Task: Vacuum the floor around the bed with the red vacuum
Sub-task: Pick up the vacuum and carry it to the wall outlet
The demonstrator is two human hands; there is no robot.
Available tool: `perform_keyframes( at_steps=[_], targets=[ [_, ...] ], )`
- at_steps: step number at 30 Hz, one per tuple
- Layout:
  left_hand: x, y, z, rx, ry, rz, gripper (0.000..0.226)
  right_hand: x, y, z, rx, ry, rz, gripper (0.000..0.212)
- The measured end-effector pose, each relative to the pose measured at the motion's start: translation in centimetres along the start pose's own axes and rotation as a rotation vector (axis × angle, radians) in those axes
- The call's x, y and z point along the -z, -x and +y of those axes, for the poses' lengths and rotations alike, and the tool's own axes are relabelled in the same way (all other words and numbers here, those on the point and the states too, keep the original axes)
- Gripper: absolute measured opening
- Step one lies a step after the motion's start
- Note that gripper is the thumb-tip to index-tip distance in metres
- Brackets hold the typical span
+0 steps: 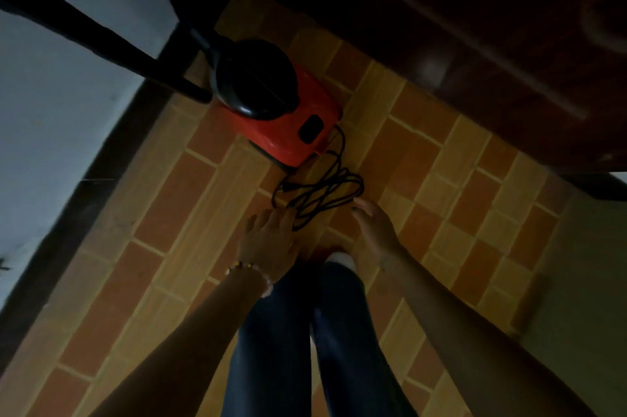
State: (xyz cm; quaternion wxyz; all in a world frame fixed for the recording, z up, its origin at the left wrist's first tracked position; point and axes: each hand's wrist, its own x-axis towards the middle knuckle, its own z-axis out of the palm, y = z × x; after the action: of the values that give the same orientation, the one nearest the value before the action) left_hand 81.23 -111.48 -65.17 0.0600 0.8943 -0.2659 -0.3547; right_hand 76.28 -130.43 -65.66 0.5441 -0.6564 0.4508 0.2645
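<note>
The left hand (268, 236) is being held out low over the floor, back upward, with its fingers stretched forward and close together. Their tips are being laid against the near left edge of a tangled black power cord (319, 192); whether a strand is being pinched cannot be told in the dim, blurred view. A beaded bracelet (249, 269) is being worn at that wrist. The right hand (373, 230) is being reached forward on the other side, its fingers straight and pressed together, with the tips just beside the near right edge of the same tangle; contact cannot be made out.

Between the two forearms, legs in dark jeans (305, 348) are being seen from above, with a white toe (339, 258) showing at the hem.

The cord is lying in loose loops on the orange and yellow tiled floor (458, 213) and is being led up to the near end of the red vacuum (281, 131), which is sitting on the tiles just beyond the hands. Its black dome is topped by a black hose (84, 29) that is being carried off to the far left, across a pale wall (51, 94) edged with a dark skirting. Dark wooden furniture (475, 43) is filling the far right.
</note>
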Motion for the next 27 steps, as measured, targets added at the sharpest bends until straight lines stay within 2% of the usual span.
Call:
perform_keyframes(
  at_steps=[6,9,13,14,17,21,22,25,27],
  targets=[
    [-7.1,-8.3,-1.2,-0.019,-0.001,0.002,0.074,-2.5,-8.6,4.2,-0.36,-0.539,-0.061,0.045],
    [-9.9,-11.8,-1.8,-0.032,0.015,0.007,0.082,-3.5,-11.6,6.5,-0.451,-0.737,-0.066,0.05],
    [-12.4,-15.3,-2.0,-0.069,-0.113,0.059,0.1,-4.3,-13.8,7.9,-0.494,-0.768,-0.096,0.056],
    [-13.0,-15.7,-2.0,-0.063,-0.147,0.025,0.1,-4.5,-14.1,8.1,-0.501,-0.762,-0.105,0.055],
    [-14.4,-16.1,-1.7,-0.025,-0.187,0.008,0.092,-4.7,-14.8,8.9,-0.505,-0.789,-0.107,0.051],
    [-15.8,-16.9,-1.8,-0.014,-0.246,0.111,0.051,-4.7,-15.3,9.5,-0.504,-0.825,-0.119,0.044],
    [-16.0,-17.2,-1.9,-0.01,-0.278,0.142,0.048,-4.7,-15.3,9.7,-0.507,-0.807,-0.134,0.042],
    [-16.7,-17.5,-2.1,0.003,-0.284,0.129,0.065,-4.5,-15.3,9.9,-0.511,-0.769,-0.186,0.031],
    [-16.9,-17.6,-2.0,0.011,-0.266,0.121,0.064,-4.4,-15.3,9.8,-0.514,-0.788,-0.2,0.026]
  ],
)
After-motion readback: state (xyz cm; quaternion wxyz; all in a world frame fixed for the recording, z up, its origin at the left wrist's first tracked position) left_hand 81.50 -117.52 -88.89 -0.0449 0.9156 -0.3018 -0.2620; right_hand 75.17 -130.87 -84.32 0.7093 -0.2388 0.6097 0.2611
